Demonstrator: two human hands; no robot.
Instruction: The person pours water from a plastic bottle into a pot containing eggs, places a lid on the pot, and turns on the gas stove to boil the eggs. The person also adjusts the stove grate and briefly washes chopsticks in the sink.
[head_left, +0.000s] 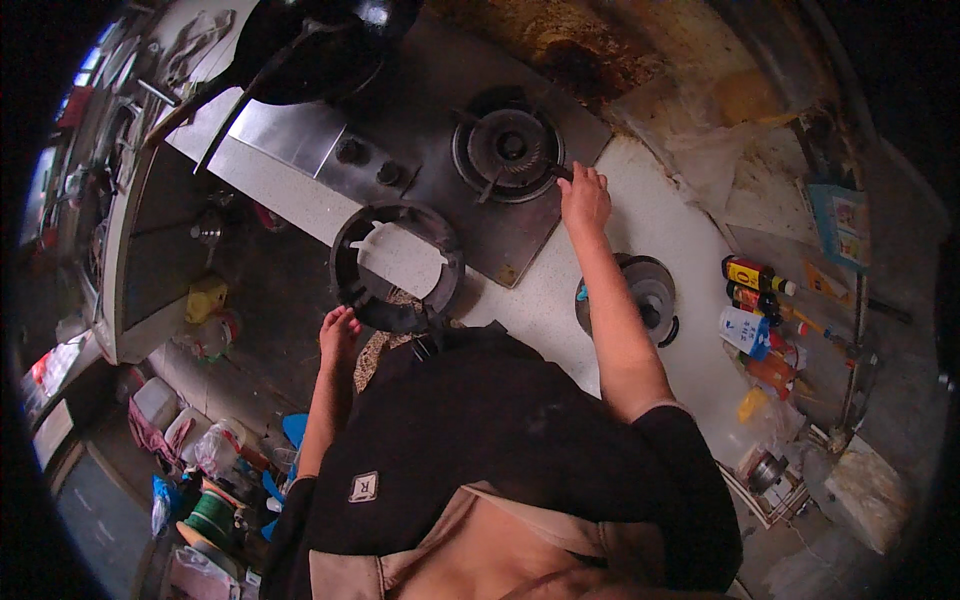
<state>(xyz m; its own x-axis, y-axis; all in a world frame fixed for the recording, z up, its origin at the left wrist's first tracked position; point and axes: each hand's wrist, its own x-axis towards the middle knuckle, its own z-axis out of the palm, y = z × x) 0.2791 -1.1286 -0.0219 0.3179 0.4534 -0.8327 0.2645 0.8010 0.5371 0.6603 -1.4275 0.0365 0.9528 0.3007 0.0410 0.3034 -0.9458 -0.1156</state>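
A black metal wok ring (344, 259) with inner prongs is at the counter's front edge, partly beyond it and close to the dark shirt. At its lower left rim are the pinched fingers of my left hand (341, 331). My right hand (586, 201) reaches over the steel gas hob (442, 187), fingers closed on a short dark piece (561, 172) at the rim of the round gas burner (511, 146). Whether that piece is a support leg or something loose, I cannot tell. Two hob knobs (388, 173) face the front.
A black wok (322, 67) with a long handle sits on the hob's far left. Under my right forearm is a round lidded pot (660, 289) on the white counter (544, 307). Sauce bottles (754, 274) stand at right. Clutter and a green cord spool (211, 517) lie lower left.
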